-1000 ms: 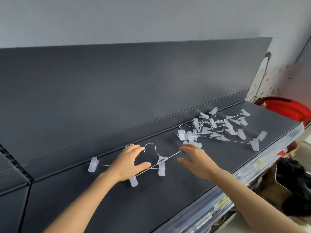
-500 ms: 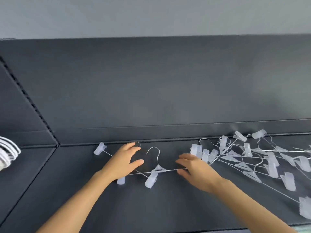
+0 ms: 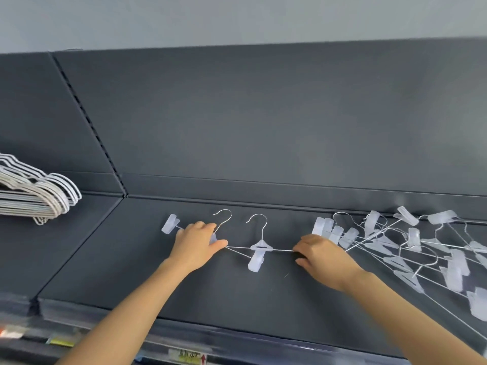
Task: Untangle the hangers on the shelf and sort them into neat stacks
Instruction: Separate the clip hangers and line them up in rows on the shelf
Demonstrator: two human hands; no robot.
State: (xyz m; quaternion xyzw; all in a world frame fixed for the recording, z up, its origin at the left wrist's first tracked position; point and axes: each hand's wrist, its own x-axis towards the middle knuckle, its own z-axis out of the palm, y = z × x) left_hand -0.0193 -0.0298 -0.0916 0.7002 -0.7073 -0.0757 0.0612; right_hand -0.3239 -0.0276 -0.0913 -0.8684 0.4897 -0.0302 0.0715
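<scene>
Two clip hangers lie on the dark shelf [image 3: 237, 291], their thin wire bars overlapping. My left hand [image 3: 196, 246] rests on the left hanger [image 3: 224, 219], covering its middle; one of its clips [image 3: 170, 223] sticks out to the left. The second hanger [image 3: 259, 246] lies between my hands, hook pointing to the back. My right hand [image 3: 320, 256] pinches the right end of its wire bar. A tangled pile of clip hangers [image 3: 411, 246] spreads to the right of that hand.
A stack of white hangers [image 3: 34, 196] lies on the neighbouring shelf section at the left. The shelf's back panel [image 3: 263, 114] rises behind. Price labels [image 3: 188, 356] run along the front edge.
The view has swung left and the white hanger stack has come into sight. My hands have moved a little further apart, and the two hangers now lie side by side.
</scene>
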